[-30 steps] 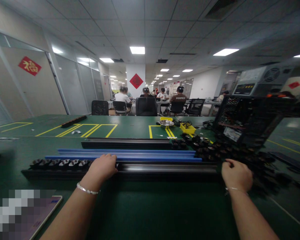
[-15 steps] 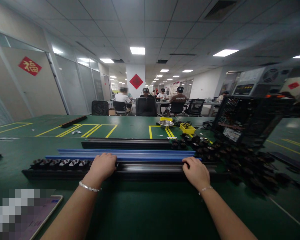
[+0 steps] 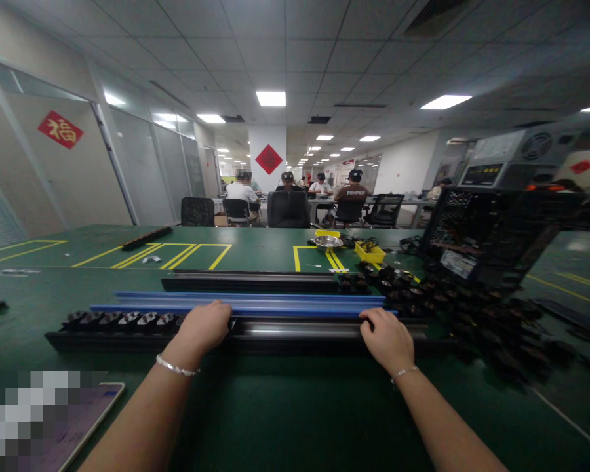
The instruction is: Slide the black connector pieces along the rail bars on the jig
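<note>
A long black channel (image 3: 295,345) lies across the table in front of me, with a shiny inner strip. Several black pieces with metal prongs (image 3: 130,319) sit in a row in its left part. My left hand (image 3: 205,330) curls over the channel at the right end of this row; its fingertips and whatever they hold are hidden. Farther right, my right hand (image 3: 386,336) is closed over the channel, its bent fingers at the far edge. Just behind lies a blue rail (image 3: 275,302), close to both hands. A second black channel (image 3: 250,282) lies beyond it.
Loose black pieces (image 3: 482,321) are heaped at the right, before a computer case (image 3: 472,229). A metal bowl (image 3: 328,243) and a yellow tray (image 3: 370,253) stand farther back. A phone (image 3: 93,419) lies front left. People (image 3: 353,191) sit at a far table.
My hands hold nearly the same place on the channel. The whole view has shifted very slightly; nothing on the table has visibly moved.
</note>
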A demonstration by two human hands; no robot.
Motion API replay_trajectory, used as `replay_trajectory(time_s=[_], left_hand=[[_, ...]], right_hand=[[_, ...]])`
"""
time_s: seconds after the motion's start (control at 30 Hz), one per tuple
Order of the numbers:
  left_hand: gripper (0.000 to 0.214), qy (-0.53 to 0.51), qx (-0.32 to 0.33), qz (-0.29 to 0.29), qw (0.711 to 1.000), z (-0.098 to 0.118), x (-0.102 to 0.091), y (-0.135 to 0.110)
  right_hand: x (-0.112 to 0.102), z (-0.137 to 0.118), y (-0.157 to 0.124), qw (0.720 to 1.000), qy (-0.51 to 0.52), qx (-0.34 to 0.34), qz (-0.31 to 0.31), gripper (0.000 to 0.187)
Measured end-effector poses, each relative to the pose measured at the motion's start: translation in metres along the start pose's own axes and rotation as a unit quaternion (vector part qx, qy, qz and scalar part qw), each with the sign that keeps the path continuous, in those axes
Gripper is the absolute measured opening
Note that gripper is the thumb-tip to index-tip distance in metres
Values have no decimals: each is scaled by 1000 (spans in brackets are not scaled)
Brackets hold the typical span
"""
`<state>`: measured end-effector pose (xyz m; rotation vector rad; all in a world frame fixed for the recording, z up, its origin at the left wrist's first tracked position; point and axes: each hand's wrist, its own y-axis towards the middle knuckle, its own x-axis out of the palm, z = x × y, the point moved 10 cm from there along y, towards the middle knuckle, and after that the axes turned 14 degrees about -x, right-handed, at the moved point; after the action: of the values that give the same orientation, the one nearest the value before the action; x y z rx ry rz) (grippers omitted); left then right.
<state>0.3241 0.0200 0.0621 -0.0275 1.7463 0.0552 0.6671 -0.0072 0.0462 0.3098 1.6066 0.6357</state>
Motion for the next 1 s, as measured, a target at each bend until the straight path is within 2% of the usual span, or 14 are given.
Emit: replay_trajectory(time_s=[0.77,1.0], left_hand=[[27,-78,21,-20,997,21,5,2],[25,-85,37,-8,996,31,3,0]], right_hand=[[0,2,-1,1000,4,6,8,22],[-1,2,-1,1000,8,8,2,23]])
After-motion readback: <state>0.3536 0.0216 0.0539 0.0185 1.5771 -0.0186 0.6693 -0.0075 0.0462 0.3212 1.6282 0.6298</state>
